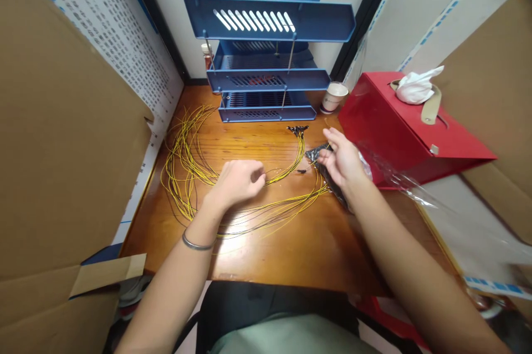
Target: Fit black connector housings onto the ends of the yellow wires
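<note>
My left hand (pixel 241 182) is closed, its fingers curled round a bundle of thin yellow and black wires (pixel 291 168) that comes out past its fingertips. Dark connector ends (pixel 298 131) fan out at the bundle's far tip. My right hand (pixel 343 160) is raised with its fingers apart, above a clear plastic bag of small black parts (pixel 332 179). Thin strands show near its fingers; whether any touches them I cannot tell. A second group of wires (pixel 270 204) curves along the near side to the bag. One small black piece (pixel 301 171) lies between the groups.
A blue tiered tray (pixel 266 113) stands at the back, with a paper cup (pixel 333 97) beside it. A red tissue box (pixel 386 127) sits at the right. Loose wire loops (pixel 183 160) spread on the left. Cardboard panels (pixel 54 121) border the wooden table (pixel 270 260).
</note>
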Demonstrator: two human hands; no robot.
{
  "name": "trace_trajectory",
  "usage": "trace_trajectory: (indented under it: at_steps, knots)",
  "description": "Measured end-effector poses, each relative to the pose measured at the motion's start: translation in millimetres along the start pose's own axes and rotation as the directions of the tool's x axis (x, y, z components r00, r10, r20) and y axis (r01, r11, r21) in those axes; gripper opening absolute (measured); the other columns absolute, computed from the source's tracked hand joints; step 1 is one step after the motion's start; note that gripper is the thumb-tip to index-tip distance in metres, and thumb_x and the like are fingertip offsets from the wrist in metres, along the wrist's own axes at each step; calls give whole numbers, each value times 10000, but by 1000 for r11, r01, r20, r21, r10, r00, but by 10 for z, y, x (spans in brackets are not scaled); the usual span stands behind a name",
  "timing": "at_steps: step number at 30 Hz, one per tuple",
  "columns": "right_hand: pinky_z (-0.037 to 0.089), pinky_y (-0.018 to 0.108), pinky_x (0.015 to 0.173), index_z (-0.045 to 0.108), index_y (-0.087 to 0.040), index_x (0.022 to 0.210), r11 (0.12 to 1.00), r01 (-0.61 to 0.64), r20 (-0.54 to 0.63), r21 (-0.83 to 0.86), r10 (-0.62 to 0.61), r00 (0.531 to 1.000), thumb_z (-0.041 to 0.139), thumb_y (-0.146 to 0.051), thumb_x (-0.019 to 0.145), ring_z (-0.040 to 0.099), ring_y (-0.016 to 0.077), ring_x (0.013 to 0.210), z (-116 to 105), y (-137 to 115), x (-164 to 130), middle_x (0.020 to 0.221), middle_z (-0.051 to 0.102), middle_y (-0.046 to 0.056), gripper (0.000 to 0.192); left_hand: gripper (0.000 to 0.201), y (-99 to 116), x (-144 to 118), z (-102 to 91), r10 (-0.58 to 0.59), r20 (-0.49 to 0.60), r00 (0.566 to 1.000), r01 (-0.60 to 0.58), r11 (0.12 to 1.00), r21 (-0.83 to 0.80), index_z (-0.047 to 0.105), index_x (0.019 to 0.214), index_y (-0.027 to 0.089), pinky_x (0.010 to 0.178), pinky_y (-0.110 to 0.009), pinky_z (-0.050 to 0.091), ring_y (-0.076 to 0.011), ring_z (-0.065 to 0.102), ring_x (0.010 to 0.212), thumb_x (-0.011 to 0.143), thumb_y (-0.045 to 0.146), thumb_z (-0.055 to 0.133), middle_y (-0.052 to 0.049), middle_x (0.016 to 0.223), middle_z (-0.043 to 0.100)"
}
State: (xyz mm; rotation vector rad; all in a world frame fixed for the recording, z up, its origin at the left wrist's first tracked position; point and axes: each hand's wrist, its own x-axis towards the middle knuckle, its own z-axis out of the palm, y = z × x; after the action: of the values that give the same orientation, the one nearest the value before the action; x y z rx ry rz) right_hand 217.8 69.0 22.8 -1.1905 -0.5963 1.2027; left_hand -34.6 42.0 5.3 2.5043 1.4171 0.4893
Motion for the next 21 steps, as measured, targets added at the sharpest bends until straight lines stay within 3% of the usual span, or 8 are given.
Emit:
trace_trajectory:
  at_steps: [3, 5, 6, 8, 10, 12, 15, 21]
  knots:
    - [430, 228, 360, 602, -288, 1181, 970, 148, 7, -192, -150, 989, 802, -292, 758, 493, 76, 458, -43, 159, -334, 990, 676, 26, 468, 170, -9, -6, -5, 18, -8, 1000, -18, 1000, -13, 682, 755, 207, 588, -285, 316, -174, 599, 631, 856, 292, 573, -13, 718, 716]
    - [358, 206, 337, 654, -275, 1079, 919, 274, 7, -284, -284, 959, 806, -332, 771, 456, 62, 432, -79, 262, -481, 960, 715, 31, 349, 166, -13, -10, -2, 37, -26, 999, -38, 998, -50, 674, 744, 200, 593, -279, 332, -162, 581, 611, 852, 282, 579, -12, 693, 700]
    - [317, 194, 326, 667, -244, 959, 906, 277, 35, -321, -281, 959, 794, -361, 787, 424, 52, 409, -93, 309, -527, 904, 729, 36, 244, 166, -14, -11, 2, 49, -38, 998, -52, 995, -80, 672, 743, 195, 597, -275, 342, -154, 571, 600, 855, 279, 581, -10, 682, 692]
    - [245, 190, 293, 661, -188, 761, 925, 116, 160, -363, -61, 985, 747, -430, 825, 361, 40, 346, -106, 390, -575, 764, 739, 64, 265, 169, -13, -10, 13, 62, -69, 996, -72, 986, -149, 670, 752, 186, 603, -264, 359, -139, 554, 586, 865, 277, 584, -7, 671, 680]
    - [175, 183, 269, 668, -149, 720, 912, -123, 229, -391, 226, 947, 698, -474, 865, 288, 25, 296, -96, 442, -582, 702, 750, 108, 358, 175, -6, -8, 26, 49, -101, 994, -70, 975, -211, 670, 756, 178, 600, -256, 364, -127, 540, 579, 875, 276, 588, -3, 665, 670]
    - [140, 165, 262, 678, -124, 758, 892, -311, 226, -328, 393, 891, 651, -453, 915, 237, 2, 290, -72, 460, -569, 783, 780, 159, 366, 182, 2, -7, 35, 34, -112, 993, -62, 965, -256, 672, 754, 172, 597, -250, 364, -119, 531, 575, 880, 280, 595, -1, 659, 662]
    - [152, 126, 266, 653, -130, 787, 902, -423, 197, -92, 433, 880, 587, -321, 972, 216, -26, 309, -42, 442, -541, 983, 794, 161, 275, 191, 8, -8, 37, 64, -81, 995, -86, 951, -296, 671, 750, 168, 599, -245, 368, -112, 524, 569, 884, 282, 599, 4, 651, 653]
    - [205, 110, 278, 631, -169, 826, 941, -329, 151, 74, 316, 937, 633, -306, 943, 227, -30, 329, -39, 398, -512, 1113, 779, 78, 180, 191, -14, -14, -15, 164, 17, 986, -156, 959, -237, 685, 760, 171, 638, -255, 393, -132, 582, 625, 888, 272, 585, -15, 700, 690]
